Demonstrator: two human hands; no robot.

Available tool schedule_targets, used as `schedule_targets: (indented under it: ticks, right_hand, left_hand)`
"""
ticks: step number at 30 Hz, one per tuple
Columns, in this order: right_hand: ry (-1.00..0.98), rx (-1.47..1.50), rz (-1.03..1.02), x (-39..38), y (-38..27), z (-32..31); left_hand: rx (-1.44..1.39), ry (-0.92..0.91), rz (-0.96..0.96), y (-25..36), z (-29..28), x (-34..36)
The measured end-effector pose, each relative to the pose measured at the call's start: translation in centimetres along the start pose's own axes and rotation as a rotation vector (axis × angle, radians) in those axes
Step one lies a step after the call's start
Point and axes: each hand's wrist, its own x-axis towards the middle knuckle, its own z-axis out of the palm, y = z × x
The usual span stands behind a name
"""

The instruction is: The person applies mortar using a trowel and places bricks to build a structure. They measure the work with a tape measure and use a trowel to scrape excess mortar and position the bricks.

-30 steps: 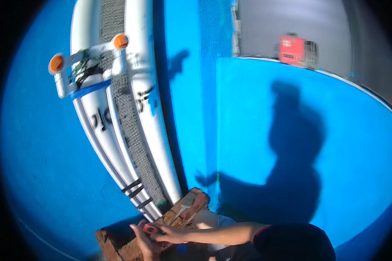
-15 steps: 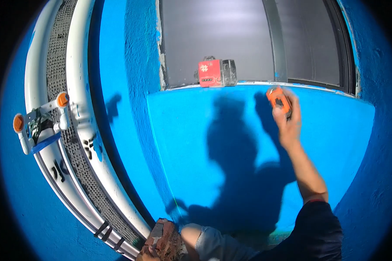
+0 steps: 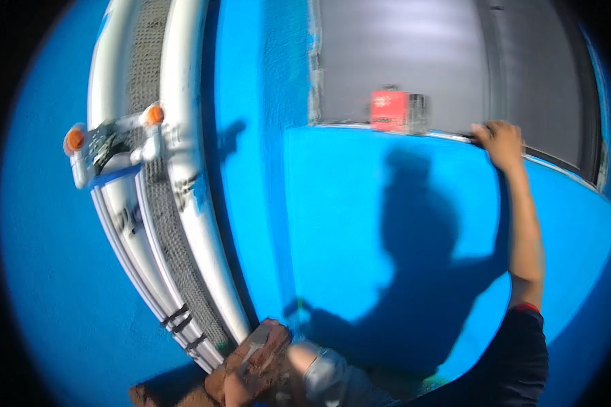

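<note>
My right hand (image 3: 502, 144) reaches up to the window ledge, right of a red and black laser level (image 3: 390, 112) standing there. Its fingers are bent and point left, the back of the hand toward me. A dark bit shows under the fingertips; what the palm covers is hidden, and the orange tape measure is out of sight. At the lower edge, blurred skin that appears to be part of my left hand (image 3: 236, 390) lies against a reddish-brown brick (image 3: 268, 342); its fingers cannot be made out. My bare knee (image 3: 304, 355) is beside the brick.
White pipes (image 3: 183, 136) with a grey textured strip between them run down the left. A white bracket with orange caps (image 3: 115, 139) sits across them. The dark window pane (image 3: 400, 54) is above the ledge, and the blue wall (image 3: 339, 203) is below.
The view has swung left, so the wall and laser level sit further right. My right hand has turned over and come to the ledge; the tape measure it held no longer shows.
</note>
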Motion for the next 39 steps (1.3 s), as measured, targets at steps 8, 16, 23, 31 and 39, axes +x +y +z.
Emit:
schedule_targets:
  ticks: [8,16,23,31,39]
  right_hand:
    - [-0.127,0.234,0.055,1.3,2.3,3.0]
    - [0.010,0.059,0.251,4.1,4.4,6.4]
    - [-0.126,0.080,0.324,7.1,7.1,7.7]
    - [-0.192,0.100,0.363,8.2,7.3,7.7]
    - [0.275,0.611,-0.146,0.1,-4.6,1.9]
  left_hand:
    - [0.055,0.120,-0.011,0.0,0.1,-2.3]
    - [0.083,0.022,-0.070,-0.7,0.2,-1.5]
    - [0.093,-0.055,-0.097,0.1,0.1,-0.8]
    - [0.070,-0.054,-0.031,0.6,-0.6,-0.5]
    - [0.058,-0.028,-0.011,1.0,-1.3,-1.3]
